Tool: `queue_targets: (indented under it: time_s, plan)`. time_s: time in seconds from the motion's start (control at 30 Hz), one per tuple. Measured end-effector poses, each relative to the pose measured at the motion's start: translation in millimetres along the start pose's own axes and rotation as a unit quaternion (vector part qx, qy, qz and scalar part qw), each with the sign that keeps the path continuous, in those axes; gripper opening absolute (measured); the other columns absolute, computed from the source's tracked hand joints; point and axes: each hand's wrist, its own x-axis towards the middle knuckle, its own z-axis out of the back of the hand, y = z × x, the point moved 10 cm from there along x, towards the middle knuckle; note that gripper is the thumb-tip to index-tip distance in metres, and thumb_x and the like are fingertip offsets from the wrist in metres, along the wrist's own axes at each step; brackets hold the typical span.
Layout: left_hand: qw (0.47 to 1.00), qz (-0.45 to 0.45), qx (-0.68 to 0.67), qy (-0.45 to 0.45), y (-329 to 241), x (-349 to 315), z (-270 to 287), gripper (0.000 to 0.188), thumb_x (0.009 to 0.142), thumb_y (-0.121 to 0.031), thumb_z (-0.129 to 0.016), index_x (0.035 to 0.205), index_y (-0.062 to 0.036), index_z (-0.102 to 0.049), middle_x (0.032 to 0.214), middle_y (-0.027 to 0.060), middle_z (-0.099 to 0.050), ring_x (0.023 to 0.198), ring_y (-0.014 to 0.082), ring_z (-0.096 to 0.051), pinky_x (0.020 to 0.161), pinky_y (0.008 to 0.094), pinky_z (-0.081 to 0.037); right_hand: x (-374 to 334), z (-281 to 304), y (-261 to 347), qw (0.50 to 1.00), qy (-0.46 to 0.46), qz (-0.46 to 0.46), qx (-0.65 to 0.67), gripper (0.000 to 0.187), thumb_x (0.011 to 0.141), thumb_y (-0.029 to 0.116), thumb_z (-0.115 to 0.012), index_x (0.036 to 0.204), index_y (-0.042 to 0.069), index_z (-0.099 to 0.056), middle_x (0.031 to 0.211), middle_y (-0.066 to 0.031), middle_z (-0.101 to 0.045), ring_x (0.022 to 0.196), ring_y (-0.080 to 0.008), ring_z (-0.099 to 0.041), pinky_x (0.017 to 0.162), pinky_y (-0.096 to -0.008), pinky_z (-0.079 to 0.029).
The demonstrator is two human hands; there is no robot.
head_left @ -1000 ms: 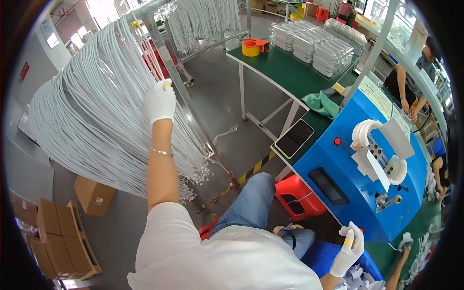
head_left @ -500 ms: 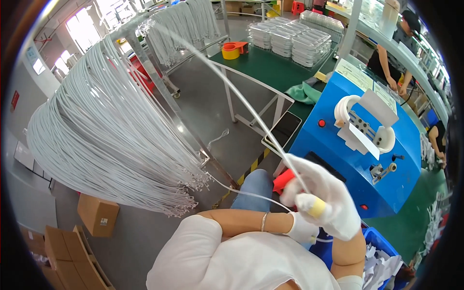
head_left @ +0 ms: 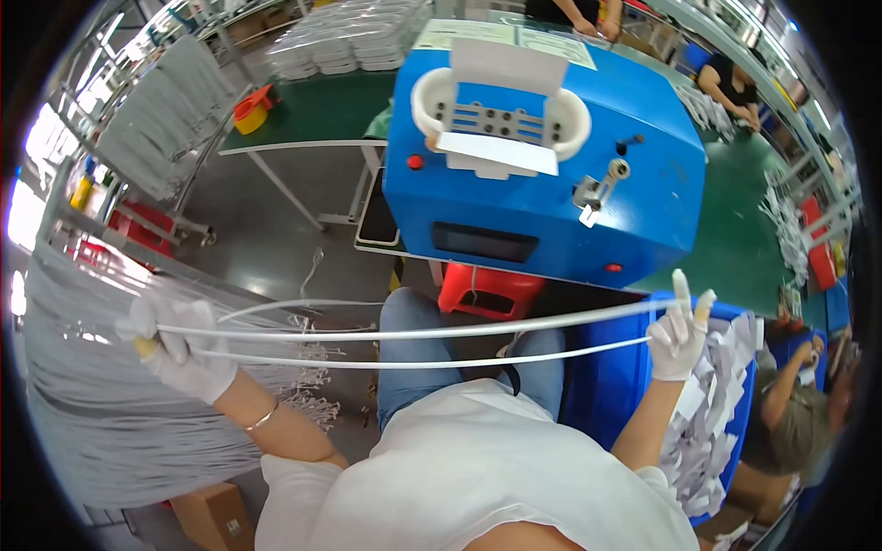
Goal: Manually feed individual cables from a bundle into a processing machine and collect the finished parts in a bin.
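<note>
White cord [head_left: 441,333]: spanned in two near-parallel runs between left hand [head_left: 184,354] and right hand [head_left: 675,342], over the lap [head_left: 409,312], in front of blue machine [head_left: 542,220].
Left grip: gloved, fingers curled around cord; exact pinch blurred.
Right grip: gloved, lower fingers curled on cord, index and thumb spread upward.
Cord feel: judged light, soft, bendy, possibly slippery, hardly fragile; tangling possible.
Cord hold points: best taken near both ends of the span, light tension applied.
Cord bundle [head_left: 101,413]: massed at left, beside left hand.
Blue bin [head_left: 597,376]: filled with paper scraps [head_left: 717,395], just beside right hand.
</note>
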Motion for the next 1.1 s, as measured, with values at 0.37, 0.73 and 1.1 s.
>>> queue_targets:
  time_s: [0.37,0.73,1.1]
  plan:
    - [0.875,0.476,0.082,0.019,245.0,-100.9,-76.7,0.027,0.089,-0.023,-0.061,0.088,0.0035,-0.057,0.077,0.0143,-0.062,0.063,0.0199,-0.063,0.051,0.0258,-0.05,22.8,-170.6,-83.7,0.588,0.136,0.139,-0.785,0.048,0.089,0.043,-0.056,0.107,-0.001,-0.063,0.102,-0.0156,-0.064,0.097,-0.0266,-0.06,0.087,-0.0346,-0.045]
    - [0.923,0.313,0.214,-0.059,224.4,11.5,-13.3,0.019,0.092,-0.019,-0.058,0.091,-0.0008,-0.055,0.06,-0.0017,-0.047,0.04,0.0014,-0.031,0.037,0.0153,-0.023,3.0,-118.3,-23.0,0.604,-0.023,0.039,-0.796,0.022,0.082,0.019,-0.066,0.076,-0.002,-0.064,0.066,-0.0037,-0.052,0.06,-0.0112,-0.047,0.055,-0.0249,-0.037]
    - [0.876,0.294,0.379,-0.051,219.7,46.4,-15.6,0.014,0.092,-0.015,-0.059,0.094,-0.0013,-0.056,0.066,0.0009,-0.055,0.046,-0.0014,-0.036,0.04,0.0133,-0.024,27.4,-116.4,6.7,0.588,-0.152,0.135,-0.783,0.016,0.088,0.011,-0.059,0.076,0.0,-0.061,0.066,0.0035,-0.046,0.058,-0.0035,-0.038,0.052,-0.0199,-0.029]
